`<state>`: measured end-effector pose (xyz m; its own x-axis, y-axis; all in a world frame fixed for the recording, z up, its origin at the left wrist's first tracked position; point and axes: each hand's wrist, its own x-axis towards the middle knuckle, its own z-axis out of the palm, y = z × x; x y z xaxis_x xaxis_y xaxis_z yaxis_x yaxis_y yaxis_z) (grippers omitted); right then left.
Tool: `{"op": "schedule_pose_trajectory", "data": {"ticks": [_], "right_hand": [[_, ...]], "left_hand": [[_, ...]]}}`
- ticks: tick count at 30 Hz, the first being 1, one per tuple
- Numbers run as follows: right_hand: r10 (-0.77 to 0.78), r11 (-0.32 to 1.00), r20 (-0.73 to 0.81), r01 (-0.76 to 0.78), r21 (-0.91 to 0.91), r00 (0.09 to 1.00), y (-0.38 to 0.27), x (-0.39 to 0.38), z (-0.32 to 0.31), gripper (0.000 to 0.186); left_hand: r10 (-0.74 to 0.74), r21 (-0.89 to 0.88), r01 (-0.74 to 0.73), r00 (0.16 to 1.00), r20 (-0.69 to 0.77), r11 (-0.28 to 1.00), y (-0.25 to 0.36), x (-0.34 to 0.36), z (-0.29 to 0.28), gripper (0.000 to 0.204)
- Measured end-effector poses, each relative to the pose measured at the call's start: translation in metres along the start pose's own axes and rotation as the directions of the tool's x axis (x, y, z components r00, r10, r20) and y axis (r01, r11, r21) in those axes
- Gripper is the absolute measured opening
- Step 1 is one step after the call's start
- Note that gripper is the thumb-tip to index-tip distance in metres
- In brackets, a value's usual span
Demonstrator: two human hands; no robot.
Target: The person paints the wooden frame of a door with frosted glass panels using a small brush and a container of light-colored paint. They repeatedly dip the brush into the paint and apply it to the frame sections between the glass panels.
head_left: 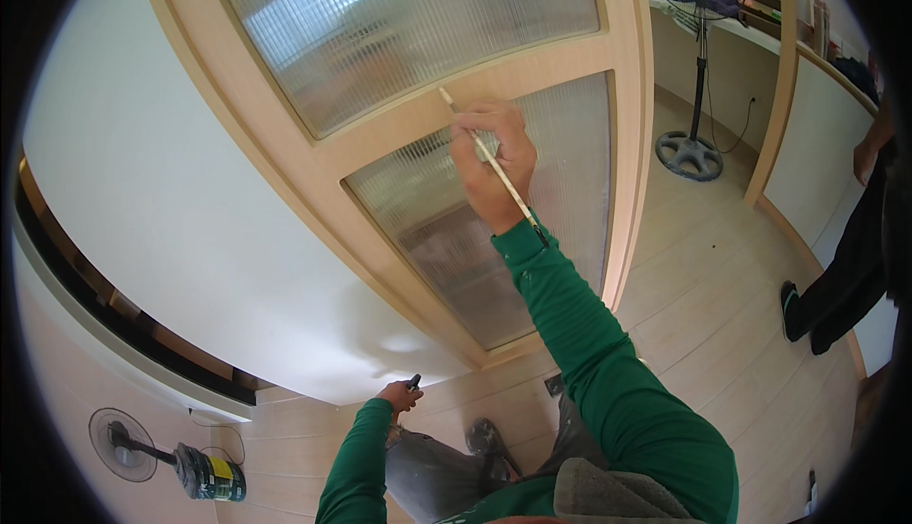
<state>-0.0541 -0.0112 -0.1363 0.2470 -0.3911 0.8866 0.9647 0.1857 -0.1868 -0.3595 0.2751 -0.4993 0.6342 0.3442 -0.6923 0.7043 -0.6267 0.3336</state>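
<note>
Pale wood door frame (570,63) with two ribbed frosted-glass panes (446,229), viewed from above.

Right hand (494,163): raised against the cross rail between the panes. Grip pressed together, pinching a thin cream-handled brush (494,165) near its middle. Brush long axis runs diagonally, from upper left at the rail down to lower right over the green sleeve (589,334). The upper end touches, or lies just at, the wood rail; the lower dark end points back along the forearm. Which end carries the bristles: cannot tell.

Left hand (399,396): low, near the bottom edge of the white door panel (190,210), well apart from the brush. Grip closed around a small dark object (414,382); its kind is too small to tell.

Relation of note: the rail lies directly ahead of the right grip, at the brush's upper end. The right hand is much the nearer one.

Surroundings: black standing fan (698,68) on light plank floor (703,267) at right; another person's dark-clad leg (836,296) at far right; second fan (123,443) lower left.
</note>
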Motion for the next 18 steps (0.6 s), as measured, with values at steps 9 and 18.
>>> {"op": "schedule_pose_trajectory", "data": {"ticks": [9, 18], "right_hand": [[0.041, 0.999, -0.007, -0.041, -0.029, 0.999, 0.001, 0.001, -0.004, 0.014], [0.084, 0.995, -0.010, -0.084, -0.044, 0.996, 0.001, 0.001, -0.008, 0.016]], "left_hand": [[-0.005, 0.011, 0.005, 1.000, 0.008, 1.000, 0.006, -0.006, -0.002, 0.045], [-0.009, 0.016, 0.009, 1.000, 0.012, 1.000, 0.015, -0.011, -0.003, 0.045]]}}
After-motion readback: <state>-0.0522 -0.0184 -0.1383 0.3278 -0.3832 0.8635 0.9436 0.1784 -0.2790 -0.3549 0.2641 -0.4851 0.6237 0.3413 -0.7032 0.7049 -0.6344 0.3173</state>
